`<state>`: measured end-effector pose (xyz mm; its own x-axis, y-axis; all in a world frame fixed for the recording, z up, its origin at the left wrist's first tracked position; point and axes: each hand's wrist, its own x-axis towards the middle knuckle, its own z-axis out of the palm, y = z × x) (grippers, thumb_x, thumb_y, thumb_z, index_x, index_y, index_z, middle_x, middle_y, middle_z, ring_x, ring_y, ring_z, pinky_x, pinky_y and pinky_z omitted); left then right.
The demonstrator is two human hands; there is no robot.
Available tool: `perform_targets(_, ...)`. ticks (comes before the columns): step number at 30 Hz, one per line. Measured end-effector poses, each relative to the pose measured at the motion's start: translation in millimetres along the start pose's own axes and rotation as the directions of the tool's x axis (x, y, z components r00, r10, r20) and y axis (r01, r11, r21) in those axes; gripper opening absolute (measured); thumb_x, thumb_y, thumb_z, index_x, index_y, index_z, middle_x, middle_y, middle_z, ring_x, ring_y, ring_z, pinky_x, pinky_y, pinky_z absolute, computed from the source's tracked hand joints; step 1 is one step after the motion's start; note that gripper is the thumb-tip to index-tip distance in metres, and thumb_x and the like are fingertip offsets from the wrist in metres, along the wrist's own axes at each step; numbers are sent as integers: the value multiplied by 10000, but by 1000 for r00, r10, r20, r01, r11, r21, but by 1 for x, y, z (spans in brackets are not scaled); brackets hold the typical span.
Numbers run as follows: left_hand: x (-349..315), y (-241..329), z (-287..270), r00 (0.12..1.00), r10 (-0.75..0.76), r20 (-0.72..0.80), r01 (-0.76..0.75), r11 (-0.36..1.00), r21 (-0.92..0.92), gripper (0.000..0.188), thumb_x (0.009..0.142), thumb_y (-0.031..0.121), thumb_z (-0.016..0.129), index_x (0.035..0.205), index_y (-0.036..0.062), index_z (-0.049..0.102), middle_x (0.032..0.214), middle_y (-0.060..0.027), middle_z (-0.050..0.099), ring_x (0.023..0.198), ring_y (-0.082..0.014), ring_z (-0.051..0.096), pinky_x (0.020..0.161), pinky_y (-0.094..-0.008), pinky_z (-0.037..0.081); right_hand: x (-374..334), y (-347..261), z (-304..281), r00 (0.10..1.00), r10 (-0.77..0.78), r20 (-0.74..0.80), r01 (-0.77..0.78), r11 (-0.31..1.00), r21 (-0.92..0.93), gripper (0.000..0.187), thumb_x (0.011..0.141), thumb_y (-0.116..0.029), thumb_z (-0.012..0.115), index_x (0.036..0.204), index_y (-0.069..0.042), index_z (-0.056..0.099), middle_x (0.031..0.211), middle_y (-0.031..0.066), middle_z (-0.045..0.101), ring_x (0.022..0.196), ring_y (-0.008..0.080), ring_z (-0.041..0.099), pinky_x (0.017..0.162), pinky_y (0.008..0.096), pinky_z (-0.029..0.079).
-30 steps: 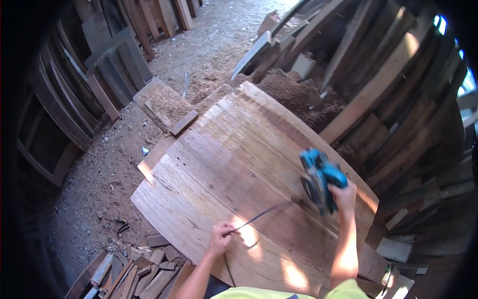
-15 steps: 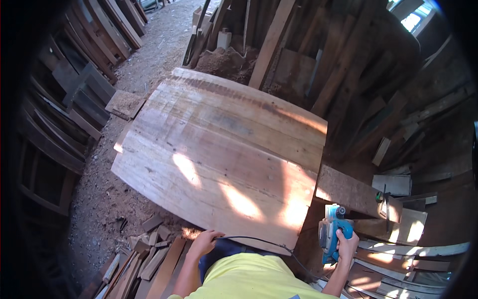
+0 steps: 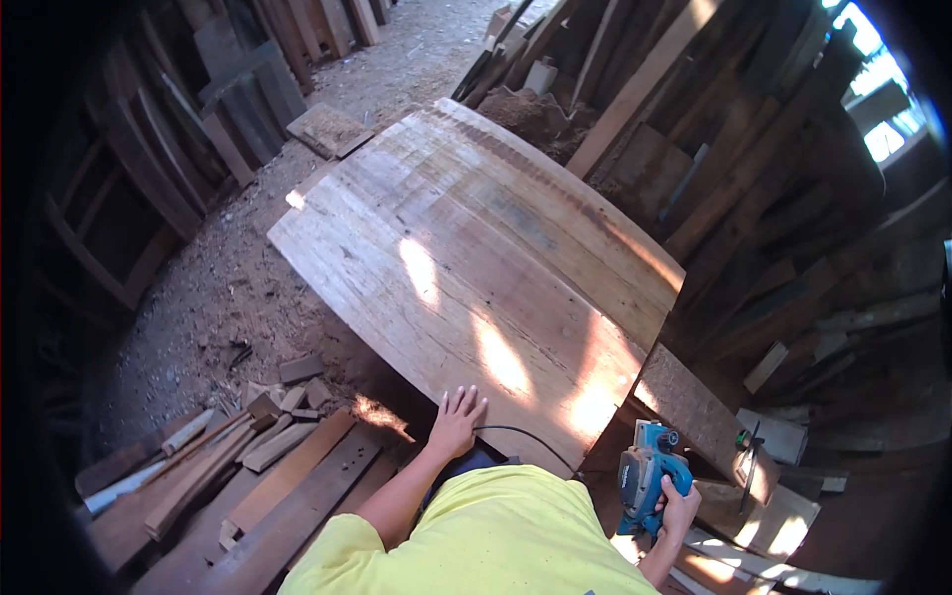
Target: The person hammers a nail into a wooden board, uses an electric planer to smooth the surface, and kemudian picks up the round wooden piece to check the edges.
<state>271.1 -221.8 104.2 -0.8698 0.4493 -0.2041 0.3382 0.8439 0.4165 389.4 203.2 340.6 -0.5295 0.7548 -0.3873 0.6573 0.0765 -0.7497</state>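
Note:
A wide wooden panel of joined boards (image 3: 466,258) lies in front of me, with bright sun patches on it. On its near edge rests my left hand (image 3: 458,420), fingers spread and flat on the wood. Beside that hand a black power cord (image 3: 531,433) curves over the panel's edge toward the right. My right hand (image 3: 677,508) is wrapped round the handle of a blue electric planer (image 3: 647,474). The planer hangs in the air off the panel's near right corner, apart from the wood.
A narrow board (image 3: 694,407) juts out at the right under the panel's edge. Offcuts (image 3: 273,436) and long planks (image 3: 307,496) are heaped at the lower left. Timber (image 3: 684,169) leans along the back right, near a sawdust pile (image 3: 526,114). Shavings litter the dirt floor (image 3: 213,297).
My left hand has let go of the cord and now lies flat on the panel, farther right. The view has turned. The planer is still in my right hand, a little nearer my body.

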Motion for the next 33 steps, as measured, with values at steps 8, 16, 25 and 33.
perform_targets(8, -41, 36, 36, 905, -413, -100, 408, 910, -71, 1025, 850, 134, 812, 1739, 213, 310, 1832, -162, 157, 1674, -444, 176, 1348, -579, 232, 55, -25, 30, 945, -161, 286, 186, 981, -62, 138, 938, -114, 831, 912, -40, 717, 643, 7, 597, 472, 110, 517, 447, 277, 391)
perform_targets(16, -55, 71, 125, 690, -707, -157, 380, 537, -753, 931, 932, 22, 691, 1751, 108, 257, 1751, -258, 345, 1624, -404, 345, 1329, -432, 310, 113, -23, 27, 811, -273, 517, 342, 939, -41, 146, 917, -85, 843, 893, -27, 711, 641, 4, 600, 463, 102, 508, 439, 279, 376)
perform_targets(25, -12, 70, 142, 590, -803, 79, 109, -18, -994, 733, 983, -96, 502, 1697, -8, 360, 1607, -196, 579, 1474, -261, 547, 1217, -338, 398, 143, -12, 37, 773, -295, 561, 385, 922, -46, 163, 922, -98, 845, 868, -29, 707, 632, 5, 607, 454, 102, 521, 434, 289, 361)
perform_targets(33, -9, 44, 144, 602, -795, 75, 58, -51, -997, 707, 1033, -42, 439, 1722, 102, 375, 1292, -89, 663, 1024, -144, 632, 888, -320, 555, 128, -1, 46, 704, -391, 593, 467, 884, 28, 197, 970, -167, 830, 885, -45, 700, 642, -3, 599, 469, 100, 523, 444, 292, 370)
